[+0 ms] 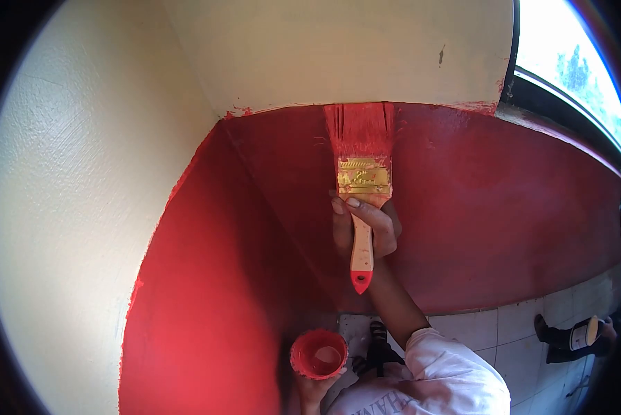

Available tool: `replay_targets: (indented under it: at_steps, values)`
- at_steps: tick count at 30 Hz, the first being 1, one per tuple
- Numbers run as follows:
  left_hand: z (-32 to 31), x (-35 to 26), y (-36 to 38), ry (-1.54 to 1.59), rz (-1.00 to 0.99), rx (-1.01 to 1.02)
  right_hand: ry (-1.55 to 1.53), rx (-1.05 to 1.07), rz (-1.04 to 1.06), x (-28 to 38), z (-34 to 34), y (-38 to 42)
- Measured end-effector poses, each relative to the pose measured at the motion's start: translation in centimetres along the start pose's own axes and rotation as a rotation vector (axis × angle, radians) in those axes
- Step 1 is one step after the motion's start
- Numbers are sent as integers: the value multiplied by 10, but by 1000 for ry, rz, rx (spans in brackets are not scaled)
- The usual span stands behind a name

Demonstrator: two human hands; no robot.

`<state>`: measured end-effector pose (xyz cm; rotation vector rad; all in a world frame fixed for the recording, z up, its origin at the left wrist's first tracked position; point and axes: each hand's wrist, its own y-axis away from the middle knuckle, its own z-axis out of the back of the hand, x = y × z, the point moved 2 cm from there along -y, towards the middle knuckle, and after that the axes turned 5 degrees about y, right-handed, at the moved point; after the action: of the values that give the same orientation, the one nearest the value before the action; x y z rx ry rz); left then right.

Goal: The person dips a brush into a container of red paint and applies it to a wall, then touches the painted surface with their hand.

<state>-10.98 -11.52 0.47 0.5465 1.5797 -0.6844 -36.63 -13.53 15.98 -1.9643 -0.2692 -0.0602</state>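
My right hand [376,225] grips a flat paintbrush [363,176] by its wooden handle, thumb and fingers closed just below the gold metal ferrule. The bristles point upward, soaked in red paint, and their tips meet the line where the red lower wall [476,187] joins the cream upper wall [352,52]. Down at the bottom, my left hand [314,387] holds a small paint cup [318,354] from below. Red paint coats the cup's rim and inside, with some paint in the bottom.
A cream wall [61,173] rises on the left above a red lower part [199,297], forming a corner. A dark-framed window [573,62] is at upper right. On the tiled floor [462,328], another person [559,339] at lower right has a pale bucket [584,333] beside them.
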Motion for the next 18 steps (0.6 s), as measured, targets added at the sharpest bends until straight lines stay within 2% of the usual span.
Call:
replay_targets:
  at_steps: [5, 18]
  values:
    - [1, 7, 3, 32, 17, -10, -1, -17, 35, -7, -2, 5]
    - [-1, 2, 4, 8, 37, -18, -26, -24, -98, 2, -2, 5]
